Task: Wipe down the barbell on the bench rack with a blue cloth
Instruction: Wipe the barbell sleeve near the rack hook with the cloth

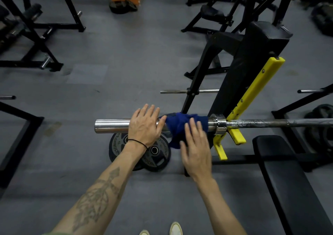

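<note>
**Item: barbell sleeve, cloth applied**

I log the barbell (115,126) resting in the yellow rack hooks (236,135). Blue cloth (178,126) draped over the sleeve beside the collar. Left hand (144,126) flat on the sleeve, fingers straight. Right hand (195,144) blurred, fingers extended against the cloth. Weight plates (155,155) on the floor beneath.

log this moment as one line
stage: wiping sleeve | left hand: flat on barbell sleeve | right hand: open, against blue cloth draped over sleeve | bar on yellow rack hook
</note>
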Demonstrator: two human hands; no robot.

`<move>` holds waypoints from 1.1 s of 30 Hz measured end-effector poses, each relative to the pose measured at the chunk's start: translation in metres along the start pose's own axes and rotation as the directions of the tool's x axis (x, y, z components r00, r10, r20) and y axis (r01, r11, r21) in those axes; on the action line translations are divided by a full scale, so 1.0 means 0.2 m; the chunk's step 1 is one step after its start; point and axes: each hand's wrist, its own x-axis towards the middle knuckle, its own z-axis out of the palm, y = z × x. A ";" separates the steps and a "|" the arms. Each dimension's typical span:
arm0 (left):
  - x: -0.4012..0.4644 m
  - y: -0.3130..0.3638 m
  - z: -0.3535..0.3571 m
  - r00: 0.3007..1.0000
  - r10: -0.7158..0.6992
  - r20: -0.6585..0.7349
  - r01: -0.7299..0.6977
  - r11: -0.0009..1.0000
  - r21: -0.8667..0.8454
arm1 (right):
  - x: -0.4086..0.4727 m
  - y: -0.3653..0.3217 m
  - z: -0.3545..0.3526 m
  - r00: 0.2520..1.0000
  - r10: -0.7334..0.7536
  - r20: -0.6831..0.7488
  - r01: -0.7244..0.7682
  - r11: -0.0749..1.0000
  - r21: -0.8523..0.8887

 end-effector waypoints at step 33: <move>0.21 -0.03 -0.09 0.938 -0.134 0.319 0.170 0.982 -0.088 | 0.11 -0.08 -0.01 0.985 0.171 0.020 -0.172 0.984 0.055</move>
